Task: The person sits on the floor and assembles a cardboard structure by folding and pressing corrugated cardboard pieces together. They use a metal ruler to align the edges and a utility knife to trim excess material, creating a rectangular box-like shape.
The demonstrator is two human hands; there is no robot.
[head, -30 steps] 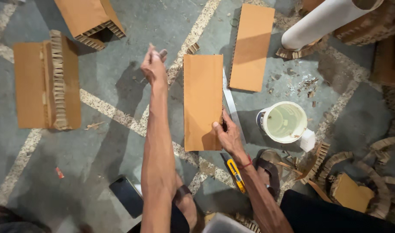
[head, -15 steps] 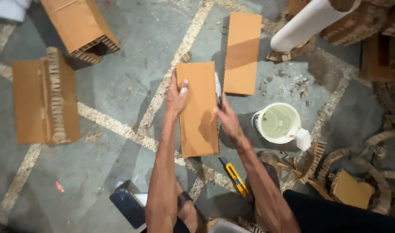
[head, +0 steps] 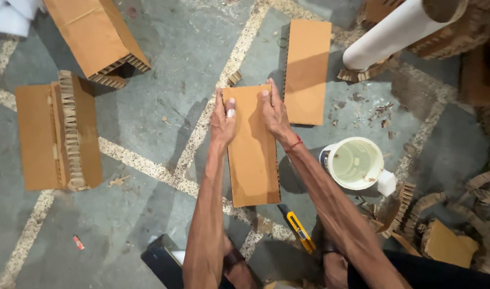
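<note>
While both hands grip its far end, the flat brown cardboard panel lies lengthwise on the grey floor.
Left hand and right hand clasp opposite edges; even pressure should keep it square, clear of the yellow utility knife, white glue tub and second brown panel.

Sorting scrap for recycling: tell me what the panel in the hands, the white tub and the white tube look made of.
Panel: brown honeycomb cardboard, matte, judging by the similar blocks' cell edges.
Tub: probably plastic, smooth, slightly glossy rim, holding pale liquid.
Tube: white and smooth with a brownish end; cardboard or plastic, unclear.
</note>
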